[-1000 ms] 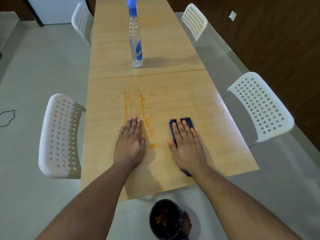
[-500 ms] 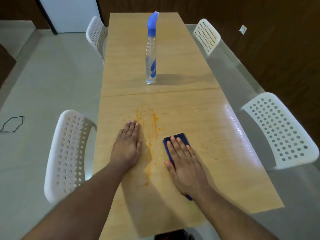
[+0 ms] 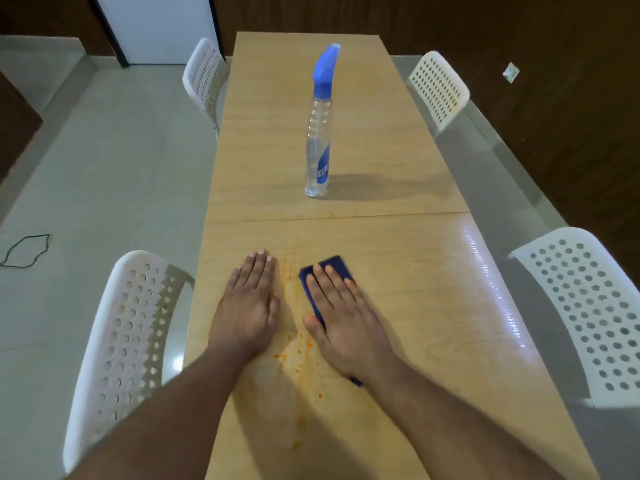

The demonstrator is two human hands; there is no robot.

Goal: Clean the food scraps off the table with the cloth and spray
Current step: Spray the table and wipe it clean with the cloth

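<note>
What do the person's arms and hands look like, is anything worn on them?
Both forearms are bare as far as the frame shows, with no sleeves in view. The left hand and the right hand wear no gloves, and no rings, watch or bracelets can be seen on the fingers or wrists. Fingernails are short and unpainted. Nothing is marked on either arm.

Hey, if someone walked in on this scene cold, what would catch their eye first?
Probably the two hands flat on the wooden table: the right hand presses a dark blue cloth, and the left hand rests bare beside it. Between them runs an orange food smear toward the near edge. Farther up the middle stands an upright clear spray bottle with a blue nozzle.
</note>
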